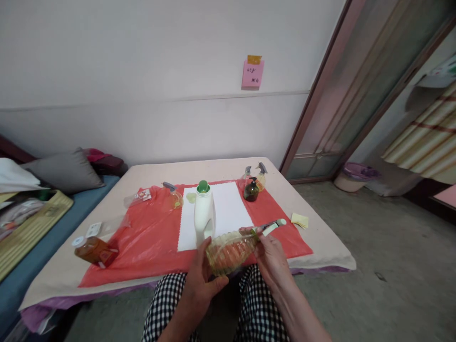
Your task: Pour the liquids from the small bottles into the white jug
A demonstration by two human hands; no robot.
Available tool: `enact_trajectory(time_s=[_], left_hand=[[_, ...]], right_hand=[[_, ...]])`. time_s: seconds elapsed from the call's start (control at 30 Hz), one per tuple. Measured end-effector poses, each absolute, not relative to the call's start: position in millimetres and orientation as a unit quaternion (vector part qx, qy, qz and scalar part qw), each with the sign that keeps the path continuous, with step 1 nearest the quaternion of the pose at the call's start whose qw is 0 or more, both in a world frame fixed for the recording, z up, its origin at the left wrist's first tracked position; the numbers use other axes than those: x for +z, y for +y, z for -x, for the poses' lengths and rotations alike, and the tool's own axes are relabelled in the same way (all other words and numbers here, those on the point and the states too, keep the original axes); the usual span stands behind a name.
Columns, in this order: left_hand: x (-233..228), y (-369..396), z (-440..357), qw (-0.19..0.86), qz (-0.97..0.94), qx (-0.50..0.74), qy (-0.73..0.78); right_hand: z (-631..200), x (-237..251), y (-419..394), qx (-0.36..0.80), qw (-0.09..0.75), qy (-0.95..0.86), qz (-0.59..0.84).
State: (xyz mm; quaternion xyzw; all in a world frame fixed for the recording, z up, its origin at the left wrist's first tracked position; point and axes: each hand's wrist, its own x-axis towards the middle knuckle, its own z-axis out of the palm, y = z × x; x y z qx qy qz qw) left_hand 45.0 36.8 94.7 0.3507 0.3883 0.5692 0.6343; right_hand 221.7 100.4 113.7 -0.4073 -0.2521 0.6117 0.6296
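A clear, yellowish ribbed bottle (230,251) lies sideways between my hands, above the near edge of the red sheet. My left hand (201,278) is wrapped round its base end. At the neck end, my right hand (272,256) grips the bottle, its fingers partly hidden. Beyond the neck sticks out a pale green and dark top (274,225); its exact shape is hard to make out. Just behind the bottle stands a white jug (204,213) with a green cap (203,186), upright on the white cloth (231,204).
A dark pump bottle (251,191) and two clear grey-topped bottles stand back right. Another grey-topped bottle (175,197) is back left. An amber bottle (94,251) lies tilted on the red sheet (146,237). Yellow paper (299,220) is at right.
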Motion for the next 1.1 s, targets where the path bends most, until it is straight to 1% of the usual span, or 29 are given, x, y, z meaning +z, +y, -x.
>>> enact_trajectory(time_s=[0.13,0.2,0.27,0.37,0.5,0.6,0.7,0.77,0.93,1.0,1.1], left_hand=[[92.1,35.7,-36.1,0.644,-0.414,0.507,0.396],[93.0,34.6,-32.4,0.631,-0.424,0.496,0.419],[94.0,33.5,-31.1,0.615,-0.415,0.512,0.433],[93.7,32.4,-34.2,0.616,-0.405,0.548,0.396],[90.7,32.1,-38.6,0.619,-0.408,0.554,0.379],[89.3,33.5,-34.2,0.591,-0.438,0.536,0.414],[90.2,35.5,-28.2,0.565,-0.481,0.467,0.482],[91.2,36.5,-27.7,0.572,-0.479,0.44,0.5],[90.9,36.3,-32.1,0.61,-0.456,0.48,0.435],[89.9,35.8,-30.5,0.588,-0.485,0.453,0.462],[86.2,36.2,-27.7,0.48,-0.566,0.387,0.547]], right_hand=[[-222.1,111.2,100.9,0.609,0.637,-0.243,0.406],[-222.2,108.8,101.3,0.607,0.636,-0.246,0.408],[-222.1,106.4,101.5,0.607,0.631,-0.252,0.411],[-221.8,104.2,101.9,0.606,0.625,-0.253,0.421],[-221.0,105.3,102.7,0.609,0.622,-0.262,0.417],[-219.9,105.7,102.9,0.609,0.62,-0.265,0.417],[-218.5,103.5,101.5,0.61,0.613,-0.263,0.429],[-217.8,101.7,100.3,0.611,0.605,-0.266,0.436],[-217.9,99.0,101.1,0.601,0.604,-0.28,0.442],[-218.4,97.4,101.8,0.591,0.604,-0.287,0.451],[-216.2,95.1,98.3,0.584,0.576,-0.31,0.481]])
